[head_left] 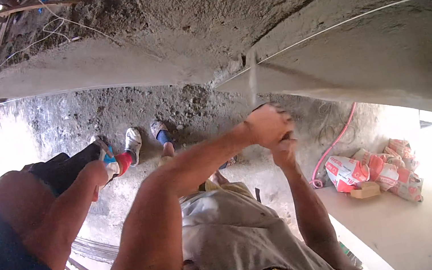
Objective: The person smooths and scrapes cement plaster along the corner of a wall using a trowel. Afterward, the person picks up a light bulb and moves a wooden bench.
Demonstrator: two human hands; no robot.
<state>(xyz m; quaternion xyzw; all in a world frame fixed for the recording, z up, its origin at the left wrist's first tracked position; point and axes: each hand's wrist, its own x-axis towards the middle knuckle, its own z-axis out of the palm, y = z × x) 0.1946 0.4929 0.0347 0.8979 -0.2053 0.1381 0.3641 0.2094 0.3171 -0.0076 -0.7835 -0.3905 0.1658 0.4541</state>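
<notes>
My left hand (271, 125) is closed in front of me, its back toward me. Just below it, touching or nearly so, my right hand (286, 152) is also closed. A pale, narrow, motion-smeared strip (253, 79) stands out beyond the hands toward the cement-plastered wall (192, 0); it looks like part of a tool, but its kind cannot be told. A dark bit shows at the left hand's fingers. What the hands grip is mostly hidden behind the fingers. A white cord (346, 22) runs along the wall beside the strip.
At the left a co-worker in dark blue clothes (7, 264) bends close to my left arm. Several red-and-white bags (344, 173) and a tan block (365, 189) lie at the right, near a pink hose (338, 139). Rough grey floor (68, 117) with rubble meets the wall.
</notes>
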